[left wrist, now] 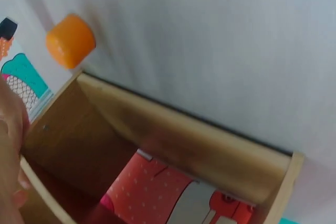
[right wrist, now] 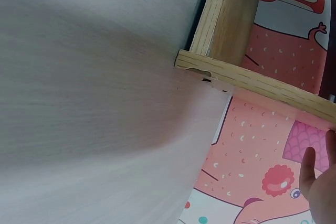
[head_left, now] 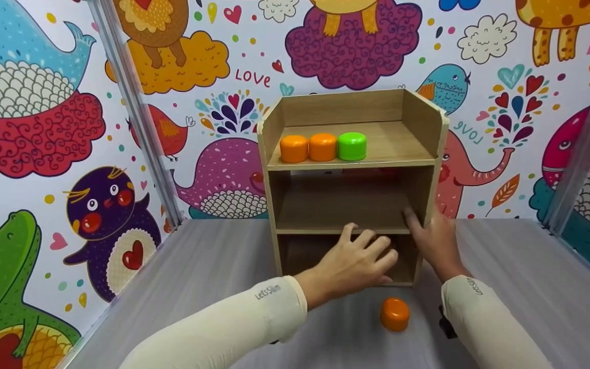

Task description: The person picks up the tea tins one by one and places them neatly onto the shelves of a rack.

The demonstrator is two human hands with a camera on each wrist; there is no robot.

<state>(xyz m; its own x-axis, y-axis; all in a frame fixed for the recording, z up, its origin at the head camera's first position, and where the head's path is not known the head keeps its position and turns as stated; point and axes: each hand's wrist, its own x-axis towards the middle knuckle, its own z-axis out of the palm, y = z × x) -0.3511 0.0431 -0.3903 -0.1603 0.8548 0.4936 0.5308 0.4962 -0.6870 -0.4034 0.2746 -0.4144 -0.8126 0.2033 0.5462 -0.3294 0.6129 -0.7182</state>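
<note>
A small wooden shelf unit point(head_left: 356, 228) with stacked compartments stands on the table. My right hand point(head_left: 438, 241) holds its right side panel, thumb inside the middle compartment and the other fingers on the outer face. In the right wrist view, those fingers point(right wrist: 308, 174) show beside the panel. Before the lower compartment, my left hand point(head_left: 354, 264) hovers with loosely bent fingers and nothing in them. Two orange rounded plastic pieces point(head_left: 308, 147) and a green one point(head_left: 352, 146) line the top shelf's front left. Another orange piece point(head_left: 395, 314) lies on the table below the left hand.
The grey table point(head_left: 213, 277) extends on both sides of the shelf unit. Behind it rises a wall point(head_left: 244, 46) printed with cartoon animals, and printed side panels with metal corner posts point(head_left: 136, 102) flank the table.
</note>
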